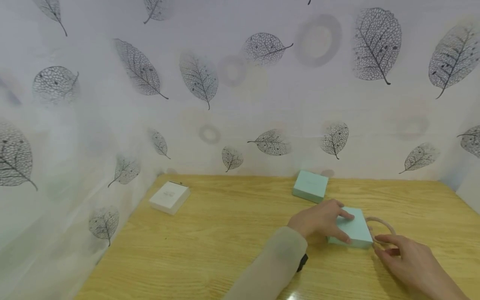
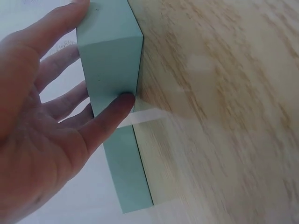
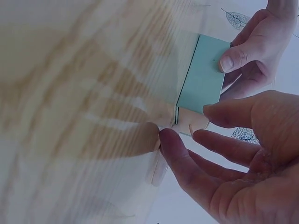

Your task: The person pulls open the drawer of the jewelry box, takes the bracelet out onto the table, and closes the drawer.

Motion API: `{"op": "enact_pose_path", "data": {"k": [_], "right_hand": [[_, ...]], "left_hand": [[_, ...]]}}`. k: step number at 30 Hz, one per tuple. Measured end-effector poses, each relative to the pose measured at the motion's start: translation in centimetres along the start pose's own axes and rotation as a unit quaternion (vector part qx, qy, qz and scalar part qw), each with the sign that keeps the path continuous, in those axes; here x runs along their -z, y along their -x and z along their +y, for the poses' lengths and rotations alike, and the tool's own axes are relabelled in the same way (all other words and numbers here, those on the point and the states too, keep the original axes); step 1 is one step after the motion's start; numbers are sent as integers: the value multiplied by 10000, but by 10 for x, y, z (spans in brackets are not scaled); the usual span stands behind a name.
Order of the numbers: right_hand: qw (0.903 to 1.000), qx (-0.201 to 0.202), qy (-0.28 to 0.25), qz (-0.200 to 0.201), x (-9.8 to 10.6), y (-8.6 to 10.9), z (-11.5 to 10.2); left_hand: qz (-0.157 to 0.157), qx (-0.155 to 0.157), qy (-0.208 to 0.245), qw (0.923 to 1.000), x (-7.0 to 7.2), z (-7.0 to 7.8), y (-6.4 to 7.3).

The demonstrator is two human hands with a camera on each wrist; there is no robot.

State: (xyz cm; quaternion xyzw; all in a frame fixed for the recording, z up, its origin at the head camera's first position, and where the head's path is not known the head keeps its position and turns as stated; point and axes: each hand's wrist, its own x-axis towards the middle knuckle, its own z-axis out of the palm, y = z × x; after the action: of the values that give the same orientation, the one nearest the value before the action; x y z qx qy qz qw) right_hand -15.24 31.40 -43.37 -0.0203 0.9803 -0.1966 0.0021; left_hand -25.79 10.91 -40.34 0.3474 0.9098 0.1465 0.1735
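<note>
A mint-green box (image 1: 355,227) lies flat on the wooden table, right of the middle. My left hand (image 1: 321,221) holds it from the left, fingers over its top and one digit against its side face, as the left wrist view shows. Beside the box's right end is my right hand (image 1: 410,254), its fingers loosely bent and apart. A thin beige curved loop (image 1: 384,223) arcs out from that end toward the right fingertips. In the right wrist view, a pale pinkish part (image 3: 195,119) shows at the end of the green box. Whether the right fingers touch the loop, I cannot tell.
A second mint-green box (image 1: 310,185) sits behind, near the table's back edge. At the far left lies a white box (image 1: 170,197). Leaf-printed cloth (image 1: 232,104) hangs behind the table (image 1: 187,250) and along its left side.
</note>
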Motion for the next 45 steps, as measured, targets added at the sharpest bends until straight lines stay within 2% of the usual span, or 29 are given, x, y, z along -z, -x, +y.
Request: {"op": "enact_pose_path", "data": {"k": [5,9,12,15,19,23,28,31,34,40,45], "right_hand": [[9999,-108,-80,-59,5,4,0],[9998,-154,-120,83,9,7,0],[9996,-119,-127,232,11,9,-2],[9990,-4,-95,444,11,10,-3],[9975,140,-2,687,12,10,-7],[9963,271,-21,812,11,12,-12],[9919,570,24,1131,7,16,-14],[9890,666,97,1319,5,17,-14],[9857,777,150,1490,3,18,-15],[9816,903,195,1669,3,20,-15],[9831,846,193,1610,4,21,-15]], "left_hand": [[-27,-172,-189,9997,-4,-1,-2],[66,-251,37,9997,-2,-7,2],[337,-318,269,9986,7,-15,6],[744,-454,-30,9962,18,-24,6],[1088,-310,-703,9911,26,-38,5],[949,-164,-1284,9870,25,-52,9],[634,39,-1140,9914,22,-64,15],[640,106,-985,9930,23,-67,17],[717,164,-1032,9919,25,-69,19],[1104,511,-1486,9814,29,-70,24],[1199,1041,-1633,9737,32,-66,29]]}}
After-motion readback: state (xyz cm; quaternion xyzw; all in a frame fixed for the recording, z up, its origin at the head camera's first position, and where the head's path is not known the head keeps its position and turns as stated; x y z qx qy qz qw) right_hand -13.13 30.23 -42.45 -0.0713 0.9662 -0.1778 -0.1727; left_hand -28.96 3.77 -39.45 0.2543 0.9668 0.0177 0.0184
